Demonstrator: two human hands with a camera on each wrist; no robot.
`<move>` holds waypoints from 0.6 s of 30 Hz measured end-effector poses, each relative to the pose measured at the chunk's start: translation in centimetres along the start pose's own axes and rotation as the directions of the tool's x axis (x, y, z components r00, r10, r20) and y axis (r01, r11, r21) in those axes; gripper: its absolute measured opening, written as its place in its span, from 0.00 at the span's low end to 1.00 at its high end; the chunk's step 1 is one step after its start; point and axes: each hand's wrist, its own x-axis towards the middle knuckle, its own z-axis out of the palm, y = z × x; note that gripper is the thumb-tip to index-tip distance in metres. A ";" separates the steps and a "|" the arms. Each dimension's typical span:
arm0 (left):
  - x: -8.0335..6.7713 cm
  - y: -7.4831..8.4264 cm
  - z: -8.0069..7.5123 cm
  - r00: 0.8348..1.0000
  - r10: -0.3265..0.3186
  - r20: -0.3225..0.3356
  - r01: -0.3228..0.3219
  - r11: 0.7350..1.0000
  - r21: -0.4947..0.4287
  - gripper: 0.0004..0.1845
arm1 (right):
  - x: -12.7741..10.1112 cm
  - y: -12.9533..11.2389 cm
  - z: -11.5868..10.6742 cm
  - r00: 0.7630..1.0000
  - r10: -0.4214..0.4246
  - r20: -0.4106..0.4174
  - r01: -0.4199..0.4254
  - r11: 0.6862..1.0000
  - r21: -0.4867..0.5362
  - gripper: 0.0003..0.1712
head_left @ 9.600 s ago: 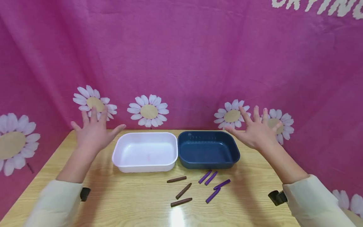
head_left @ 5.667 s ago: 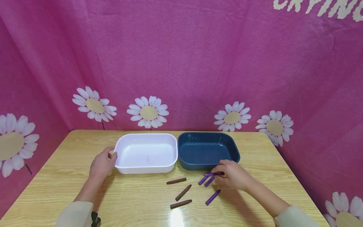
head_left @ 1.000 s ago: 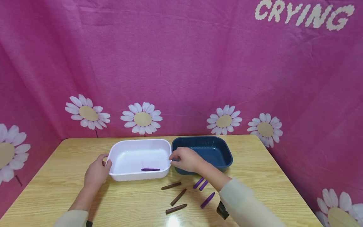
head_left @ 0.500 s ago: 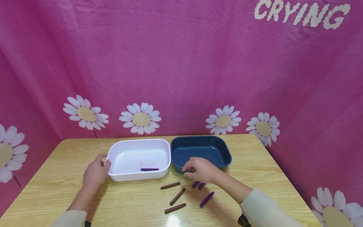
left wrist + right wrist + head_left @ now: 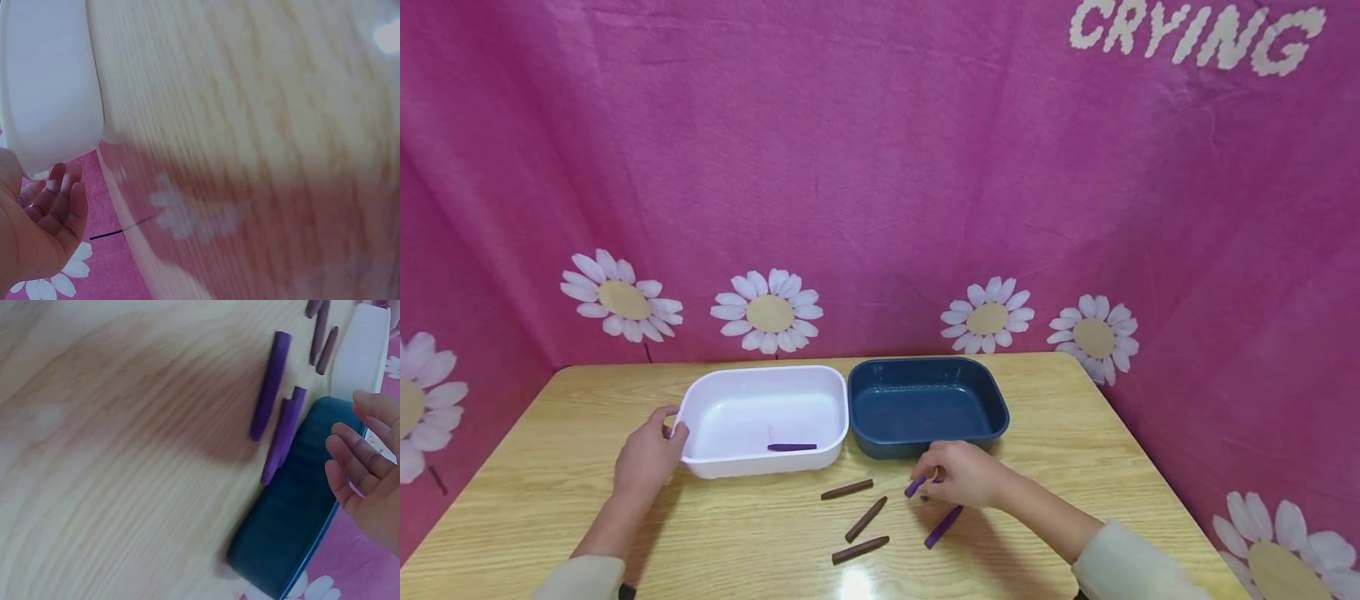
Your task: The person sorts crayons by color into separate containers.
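Observation:
My left hand (image 5: 646,454) grips the left rim of the white plastic tray (image 5: 760,467), thumb at the edge; the left wrist view shows its curled fingers (image 5: 59,206) at the tray's end. One purple crayon (image 5: 792,447) lies inside that tray. My right hand (image 5: 966,475) hovers over two purple crayons (image 5: 284,434) lying side by side before the dark blue tray (image 5: 925,450). In the right wrist view its loosely curled fingers (image 5: 356,450) look apart from them. Another purple crayon (image 5: 943,527) lies nearer me. Three brown crayons (image 5: 861,550) lie to the left.
Both trays stand side by side towards the back of the wooden table (image 5: 737,533). A pink cloth (image 5: 880,167) with daisies hangs behind and at both sides. Light glares on the table near its front.
Over the last second my right hand has moved from between the trays right and nearer to the purple crayons. Earlier, one purple crayon went from table to white tray. My left hand stays.

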 end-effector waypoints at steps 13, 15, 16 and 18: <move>-0.1 0.1 -0.2 1.000 -0.006 0.004 0.006 1.000 -0.004 0.26 | -3.1 2.5 1.4 0.995 -0.098 0.006 0.098 0.993 -0.072 0.04; -0.1 0.2 -0.1 1.000 -0.009 0.003 0.009 1.000 -0.004 0.26 | -3.4 2.8 1.6 0.992 -0.126 -0.006 0.125 0.989 -0.084 0.03; -0.1 0.2 -0.1 1.000 -0.011 0.003 0.011 1.000 -0.003 0.26 | -3.6 3.0 1.7 0.991 -0.131 -0.009 0.129 0.988 -0.087 0.04; -0.1 0.2 0.0 1.000 -0.012 0.001 0.012 1.000 -0.002 0.26 | -3.8 3.2 1.8 0.990 -0.141 -0.015 0.139 0.985 -0.101 0.05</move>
